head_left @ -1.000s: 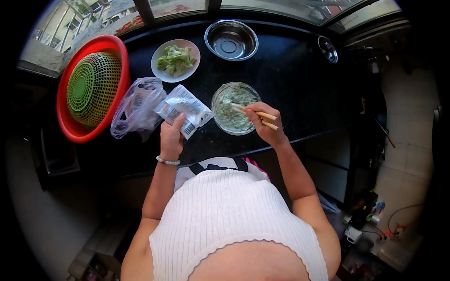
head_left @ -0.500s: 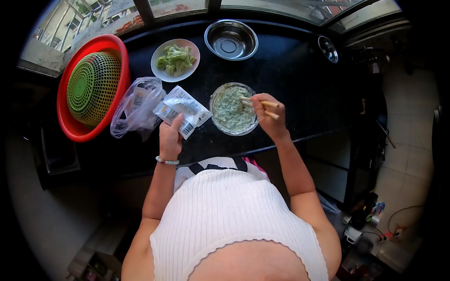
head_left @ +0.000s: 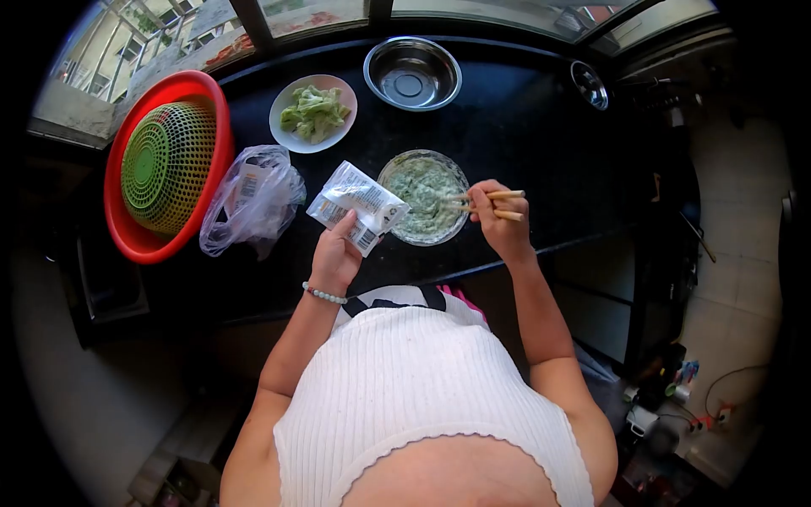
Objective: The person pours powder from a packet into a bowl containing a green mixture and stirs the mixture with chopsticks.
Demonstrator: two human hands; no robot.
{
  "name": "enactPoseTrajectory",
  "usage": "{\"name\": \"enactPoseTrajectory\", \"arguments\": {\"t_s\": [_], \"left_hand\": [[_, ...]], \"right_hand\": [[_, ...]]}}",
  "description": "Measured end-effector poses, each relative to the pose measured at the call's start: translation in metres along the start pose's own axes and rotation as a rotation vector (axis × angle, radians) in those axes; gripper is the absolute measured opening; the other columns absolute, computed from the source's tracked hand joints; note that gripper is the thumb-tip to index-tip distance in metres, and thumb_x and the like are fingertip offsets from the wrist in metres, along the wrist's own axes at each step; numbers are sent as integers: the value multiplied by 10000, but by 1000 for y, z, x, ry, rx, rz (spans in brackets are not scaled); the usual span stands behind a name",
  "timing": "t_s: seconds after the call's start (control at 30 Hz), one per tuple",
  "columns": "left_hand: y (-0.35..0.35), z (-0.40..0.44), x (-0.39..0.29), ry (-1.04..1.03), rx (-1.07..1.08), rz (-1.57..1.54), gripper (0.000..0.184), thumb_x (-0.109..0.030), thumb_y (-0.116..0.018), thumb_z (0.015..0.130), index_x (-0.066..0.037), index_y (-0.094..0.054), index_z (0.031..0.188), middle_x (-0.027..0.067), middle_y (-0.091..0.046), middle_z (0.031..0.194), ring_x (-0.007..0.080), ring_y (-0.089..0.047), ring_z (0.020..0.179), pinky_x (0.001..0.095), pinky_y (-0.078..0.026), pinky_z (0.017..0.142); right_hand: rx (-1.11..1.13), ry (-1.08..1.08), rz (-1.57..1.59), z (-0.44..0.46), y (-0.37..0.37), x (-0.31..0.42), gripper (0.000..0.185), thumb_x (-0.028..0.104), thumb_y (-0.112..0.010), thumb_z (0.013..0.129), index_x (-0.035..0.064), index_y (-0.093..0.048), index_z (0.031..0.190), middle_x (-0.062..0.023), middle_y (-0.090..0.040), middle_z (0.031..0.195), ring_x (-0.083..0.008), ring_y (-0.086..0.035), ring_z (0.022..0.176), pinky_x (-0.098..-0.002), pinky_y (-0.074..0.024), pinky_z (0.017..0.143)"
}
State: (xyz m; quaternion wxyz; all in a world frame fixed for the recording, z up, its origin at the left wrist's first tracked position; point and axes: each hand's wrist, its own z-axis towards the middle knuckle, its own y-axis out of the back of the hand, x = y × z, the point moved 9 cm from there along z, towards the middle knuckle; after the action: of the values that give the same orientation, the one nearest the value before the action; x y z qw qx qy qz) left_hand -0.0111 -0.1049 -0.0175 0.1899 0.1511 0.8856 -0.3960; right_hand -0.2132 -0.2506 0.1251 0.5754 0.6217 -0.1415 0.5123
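While the right hand point(head_left: 504, 224) is closed around a pair of wooden chopsticks point(head_left: 511, 194), their tips reach left of it into a glass bowl point(head_left: 424, 153) with a green-flecked white mixture point(head_left: 422, 203). Left hand point(head_left: 338, 253) pinches a printed silvery packet point(head_left: 359, 205), thumb on top, barcode end nearest the thumb. Packet sits just ahead of that hand; its right corner overlaps the bowl's left edge in view, contact can't be told. Beaded bracelet point(head_left: 324, 293) on the left wrist.

Further out: clear plastic bag point(head_left: 274, 211) left of the left hand, near it, another printed packet point(head_left: 246, 186) showing inside. White plate point(head_left: 279, 131) with pale green leaves point(head_left: 315, 114) beyond the left hand, past the bag. Large steel bowl point(head_left: 411, 80) beyond both hands, behind the glass bowl. Small steel dish point(head_left: 590, 84) far ahead and right of the right hand. Red basin point(head_left: 222, 139) farthest left of the left hand, green colander point(head_left: 160, 169) upside down in it. Dark surface point(head_left: 549, 152) under the bowls and plate.
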Motion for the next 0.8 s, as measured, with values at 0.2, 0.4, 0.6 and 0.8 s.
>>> {"name": "enactPoseTrajectory", "arguments": {"t_s": [0.2, 0.4, 0.6, 0.8], "left_hand": [[-13, -9, 8, 43, -13, -65, 354, -200, -470, 1009, -116, -422, 1349, 101, -551, 1326, 292, -564, 1199, 547, -502, 950], [-15, -2, 13, 40, 36, -114, 343, -201, -462, 1011, -120, -424, 1343, 105, -542, 1334, 297, -547, 1219, 556, -499, 962], [-18, 0, 11, 31, 60, -110, 342, -195, -463, 1011, -120, -422, 1342, 102, -545, 1330, 302, -542, 1227, 557, -498, 964], [-28, 3, 6, 7, 52, -79, 335, -186, -470, 1007, -114, -433, 1332, 100, -547, 1328, 301, -543, 1226, 556, -494, 969]], "right_hand": [[134, -15, 219, -10, -25, 11, 97, 81, -651, 901, -8, -666, 865, -115, -677, 788, -186, -669, 681, -287, -509, 585], [-37, 265, 130, 8, -33, 13, 108, 75, -624, 915, -8, -665, 860, -65, -670, 695, -110, -624, 544, -244, -468, 486], [3, -60, 130, 17, -2, -20, 124, 86, -606, 942, -14, -661, 891, -57, -657, 746, -84, -627, 627, -204, -510, 555], [41, -251, 387, 7, -6, -46, 149, 124, -625, 933, -8, -667, 877, -49, -654, 712, -104, -626, 587, -224, -479, 511]]}}
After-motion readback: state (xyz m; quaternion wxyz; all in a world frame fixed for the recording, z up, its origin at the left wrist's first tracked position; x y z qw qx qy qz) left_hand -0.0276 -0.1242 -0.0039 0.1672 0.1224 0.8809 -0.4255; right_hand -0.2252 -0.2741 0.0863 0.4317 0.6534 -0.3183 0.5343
